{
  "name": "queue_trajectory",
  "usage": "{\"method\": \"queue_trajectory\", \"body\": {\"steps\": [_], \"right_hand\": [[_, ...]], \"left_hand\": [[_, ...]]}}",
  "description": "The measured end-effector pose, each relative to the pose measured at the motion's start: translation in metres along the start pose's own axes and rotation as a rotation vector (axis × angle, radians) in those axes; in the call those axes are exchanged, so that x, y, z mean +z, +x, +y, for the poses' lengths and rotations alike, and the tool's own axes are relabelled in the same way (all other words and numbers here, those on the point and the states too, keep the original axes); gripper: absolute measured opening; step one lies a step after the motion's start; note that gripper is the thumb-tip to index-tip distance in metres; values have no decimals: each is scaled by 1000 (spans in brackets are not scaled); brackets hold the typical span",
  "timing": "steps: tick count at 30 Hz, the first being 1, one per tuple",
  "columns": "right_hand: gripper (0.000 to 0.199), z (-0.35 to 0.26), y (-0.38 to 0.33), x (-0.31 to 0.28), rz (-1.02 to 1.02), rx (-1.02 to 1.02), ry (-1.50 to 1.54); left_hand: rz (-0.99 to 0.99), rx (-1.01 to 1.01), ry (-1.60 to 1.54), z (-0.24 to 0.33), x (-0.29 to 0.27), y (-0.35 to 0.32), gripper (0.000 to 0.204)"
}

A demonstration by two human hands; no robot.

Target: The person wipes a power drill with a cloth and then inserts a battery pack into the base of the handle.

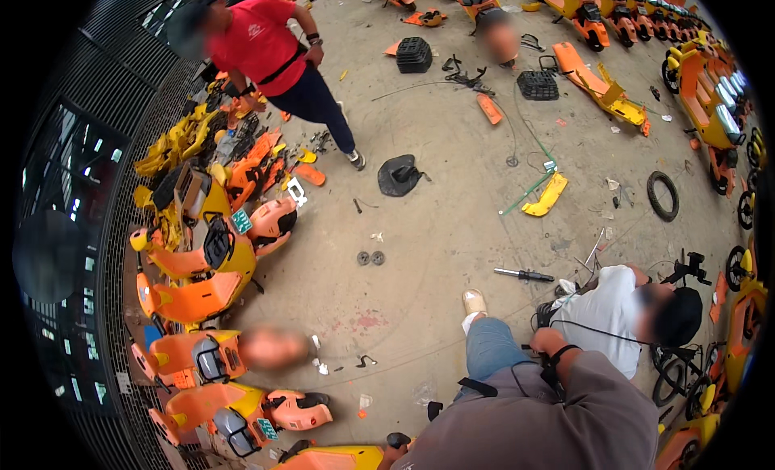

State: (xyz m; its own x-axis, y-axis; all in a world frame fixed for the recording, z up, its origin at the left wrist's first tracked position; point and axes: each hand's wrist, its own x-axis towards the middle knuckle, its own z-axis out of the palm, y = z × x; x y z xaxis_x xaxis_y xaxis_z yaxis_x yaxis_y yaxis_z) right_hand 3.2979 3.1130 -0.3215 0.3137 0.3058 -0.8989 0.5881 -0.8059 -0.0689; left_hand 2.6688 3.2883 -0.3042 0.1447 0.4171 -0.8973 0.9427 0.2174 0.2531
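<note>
At the lower edge, my left hand [393, 455] shows only in part beside a yellow scooter [339, 458]. It looks closed, and a rounded black end like a grip [398, 440] sticks out of it; the rest is hidden. My right hand [549, 340], with a dark band at the wrist, is bent in a fist by my thigh. A black cable [601, 328] passes close to its knuckles, and I cannot tell whether the fingers hold it. Just beyond crouches a person in a white shirt [601, 308], among scooter parts. A shock absorber [523, 274] lies on the floor ahead.
Orange and yellow scooters [202, 296] line the left side; more stand at the right and far right. A person in a red shirt [262, 46] stands by a heap of panels [182, 139]. A tyre [663, 197], black crates [413, 55] and a yellow panel [546, 195] lie about.
</note>
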Motion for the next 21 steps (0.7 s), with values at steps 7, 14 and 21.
{"method": "queue_trajectory", "body": {"steps": [7,14,21], "right_hand": [[30,-46,-15,-307,659,4,375],[33,-87,-118,-558,1113,-86,541],[35,-86,70,-676,1129,-176,659]], "left_hand": [[-6,-31,205,188,-107,71,27],[236,140,-181,507,-217,108,33],[0,196,-39,667,-308,325,37]]}}
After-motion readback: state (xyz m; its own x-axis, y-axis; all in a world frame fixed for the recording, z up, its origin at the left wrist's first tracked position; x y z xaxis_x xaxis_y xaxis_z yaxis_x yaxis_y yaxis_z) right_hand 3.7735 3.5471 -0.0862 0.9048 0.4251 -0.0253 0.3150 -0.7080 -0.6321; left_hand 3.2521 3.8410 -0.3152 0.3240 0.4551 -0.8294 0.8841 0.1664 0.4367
